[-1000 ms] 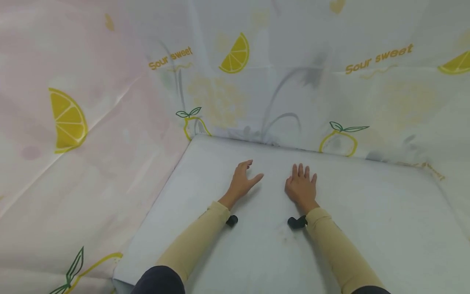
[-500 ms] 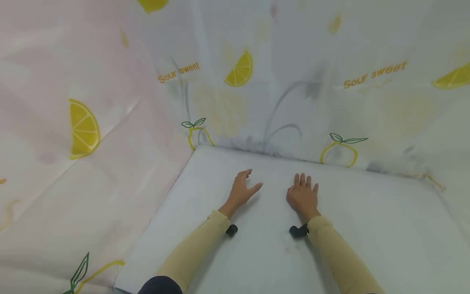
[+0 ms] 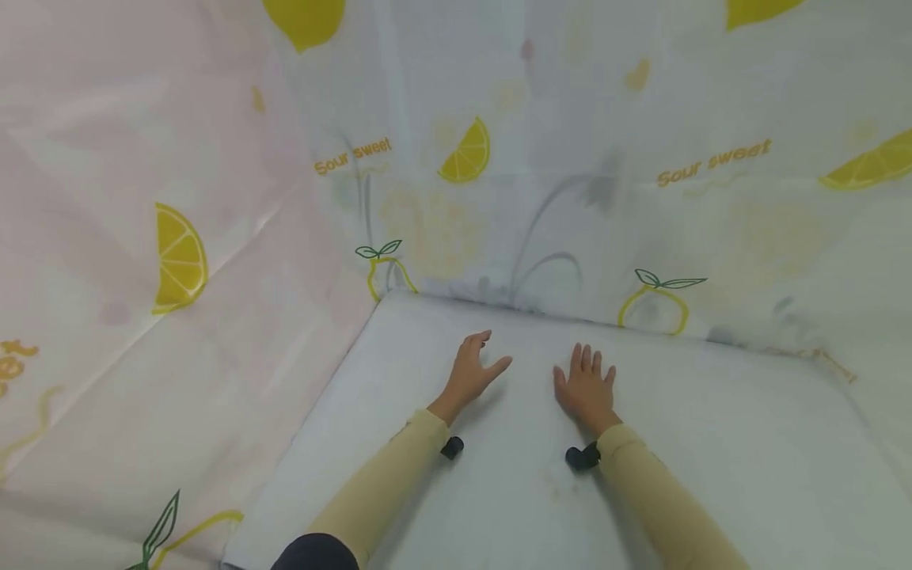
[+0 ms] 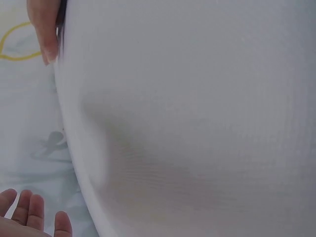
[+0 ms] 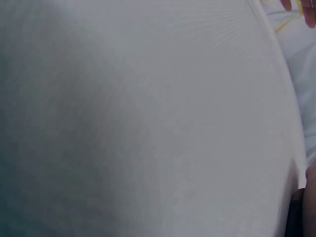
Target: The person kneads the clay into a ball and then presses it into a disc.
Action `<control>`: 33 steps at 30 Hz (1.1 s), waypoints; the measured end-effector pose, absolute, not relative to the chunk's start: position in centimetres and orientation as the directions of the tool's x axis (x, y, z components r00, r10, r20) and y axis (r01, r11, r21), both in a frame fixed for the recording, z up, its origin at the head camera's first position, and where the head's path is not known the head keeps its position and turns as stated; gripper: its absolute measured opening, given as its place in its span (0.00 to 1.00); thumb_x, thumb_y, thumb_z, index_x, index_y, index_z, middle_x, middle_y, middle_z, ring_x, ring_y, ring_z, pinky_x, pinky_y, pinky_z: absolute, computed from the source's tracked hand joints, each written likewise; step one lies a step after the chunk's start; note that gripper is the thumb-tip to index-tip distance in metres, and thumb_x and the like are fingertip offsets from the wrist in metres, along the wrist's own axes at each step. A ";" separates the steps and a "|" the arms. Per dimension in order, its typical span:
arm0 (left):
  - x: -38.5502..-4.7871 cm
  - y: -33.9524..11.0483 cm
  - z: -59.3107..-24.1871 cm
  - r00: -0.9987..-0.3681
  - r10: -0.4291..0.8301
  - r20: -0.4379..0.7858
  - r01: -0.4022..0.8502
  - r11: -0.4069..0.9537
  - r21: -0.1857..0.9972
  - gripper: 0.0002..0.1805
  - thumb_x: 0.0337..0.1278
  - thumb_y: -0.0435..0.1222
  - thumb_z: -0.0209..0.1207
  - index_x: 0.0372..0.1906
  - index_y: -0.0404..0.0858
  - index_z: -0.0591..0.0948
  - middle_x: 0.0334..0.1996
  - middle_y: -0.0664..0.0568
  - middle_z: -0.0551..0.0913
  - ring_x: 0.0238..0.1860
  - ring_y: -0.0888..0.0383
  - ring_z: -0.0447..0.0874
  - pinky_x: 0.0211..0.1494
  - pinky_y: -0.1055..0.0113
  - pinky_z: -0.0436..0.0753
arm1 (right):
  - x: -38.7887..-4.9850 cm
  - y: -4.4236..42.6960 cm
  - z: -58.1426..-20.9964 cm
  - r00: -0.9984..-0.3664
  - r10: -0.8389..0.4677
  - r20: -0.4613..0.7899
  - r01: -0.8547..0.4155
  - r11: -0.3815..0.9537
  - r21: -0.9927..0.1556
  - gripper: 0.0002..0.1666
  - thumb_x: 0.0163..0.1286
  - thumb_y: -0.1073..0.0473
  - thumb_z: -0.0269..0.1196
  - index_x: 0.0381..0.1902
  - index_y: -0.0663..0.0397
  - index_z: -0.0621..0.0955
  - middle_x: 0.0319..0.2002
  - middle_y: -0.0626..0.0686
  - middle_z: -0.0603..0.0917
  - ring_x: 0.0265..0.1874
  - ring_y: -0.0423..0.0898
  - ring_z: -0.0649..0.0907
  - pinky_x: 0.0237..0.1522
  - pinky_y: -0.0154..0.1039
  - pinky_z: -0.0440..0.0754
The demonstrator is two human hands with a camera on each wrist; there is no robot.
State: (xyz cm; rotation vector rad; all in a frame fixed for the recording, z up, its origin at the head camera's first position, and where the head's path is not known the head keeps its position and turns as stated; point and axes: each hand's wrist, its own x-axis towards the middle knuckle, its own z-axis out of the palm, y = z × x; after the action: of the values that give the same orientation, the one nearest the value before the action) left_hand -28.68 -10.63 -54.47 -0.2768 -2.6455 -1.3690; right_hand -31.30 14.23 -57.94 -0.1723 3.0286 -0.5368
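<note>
A plain white tabletop (image 3: pixel 527 507) lies under both forearms. My left hand (image 3: pixel 466 374) is held over its far half, fingers loosely bent and thumb spread to the right, with nothing in it. To its right, my right hand (image 3: pixel 587 393) has its fingers spread and pointing away, back of the hand up, also holding nothing. A gap separates the two hands. Whether either palm touches the surface, I cannot tell. In the left wrist view, several fingertips of the left hand (image 4: pixel 29 215) show at the lower left.
A sheet printed with lemons and "Sour sweet" (image 3: pixel 541 222) rises behind the tabletop, and a similar sheet (image 3: pixel 107 380) stands along the left. A small black device sits at each wrist, on the left (image 3: pixel 452 448) and on the right (image 3: pixel 583 457). Faint brownish marks (image 3: pixel 556 487) dot the tabletop.
The head view has tilted upward, so the hands and table sit lower in the picture. My right thumb has spread out from the fingers. The left hand keeps nearly the same pose.
</note>
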 end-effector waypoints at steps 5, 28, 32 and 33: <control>-29.5 -10.7 -53.7 -0.968 0.091 0.232 0.241 0.577 0.781 0.42 0.66 0.54 0.63 0.75 0.35 0.66 0.72 0.42 0.67 0.70 0.46 0.69 0.70 0.50 0.72 | -32.4 14.1 -57.2 -0.991 -0.133 -0.035 -0.111 0.922 -0.371 0.51 0.80 0.35 0.39 0.80 0.68 0.41 0.79 0.70 0.40 0.78 0.68 0.39 0.72 0.70 0.28; -30.7 -10.9 -52.7 -0.959 0.070 0.275 0.236 0.734 0.636 0.41 0.67 0.54 0.62 0.75 0.34 0.66 0.71 0.38 0.67 0.71 0.40 0.65 0.70 0.40 0.67 | -31.4 17.4 -55.3 -0.992 -0.109 0.056 -0.122 0.927 -0.356 0.50 0.80 0.33 0.39 0.81 0.65 0.48 0.79 0.72 0.46 0.77 0.71 0.46 0.71 0.74 0.36; -30.7 -11.0 -52.4 -0.945 0.106 0.310 0.250 0.844 0.475 0.46 0.64 0.56 0.64 0.76 0.33 0.62 0.72 0.37 0.66 0.73 0.40 0.63 0.72 0.40 0.65 | -30.8 19.1 -54.6 -0.993 -0.094 0.068 -0.112 0.932 -0.343 0.50 0.80 0.31 0.38 0.81 0.65 0.48 0.79 0.72 0.46 0.77 0.72 0.45 0.71 0.74 0.35; -30.7 -11.1 -52.3 -0.948 0.120 0.294 0.240 0.875 0.420 0.50 0.63 0.59 0.64 0.78 0.34 0.59 0.75 0.38 0.63 0.76 0.41 0.59 0.74 0.40 0.61 | -30.6 19.5 -54.5 -0.993 -0.091 0.070 -0.110 0.934 -0.340 0.50 0.80 0.31 0.38 0.81 0.64 0.48 0.79 0.72 0.46 0.77 0.72 0.45 0.70 0.75 0.35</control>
State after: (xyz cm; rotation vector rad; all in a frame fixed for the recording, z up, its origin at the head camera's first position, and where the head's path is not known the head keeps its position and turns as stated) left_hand -30.71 -11.09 -52.32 -0.2725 -2.7871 -0.6726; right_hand -30.59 19.53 -54.49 -0.1638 3.1419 -0.5572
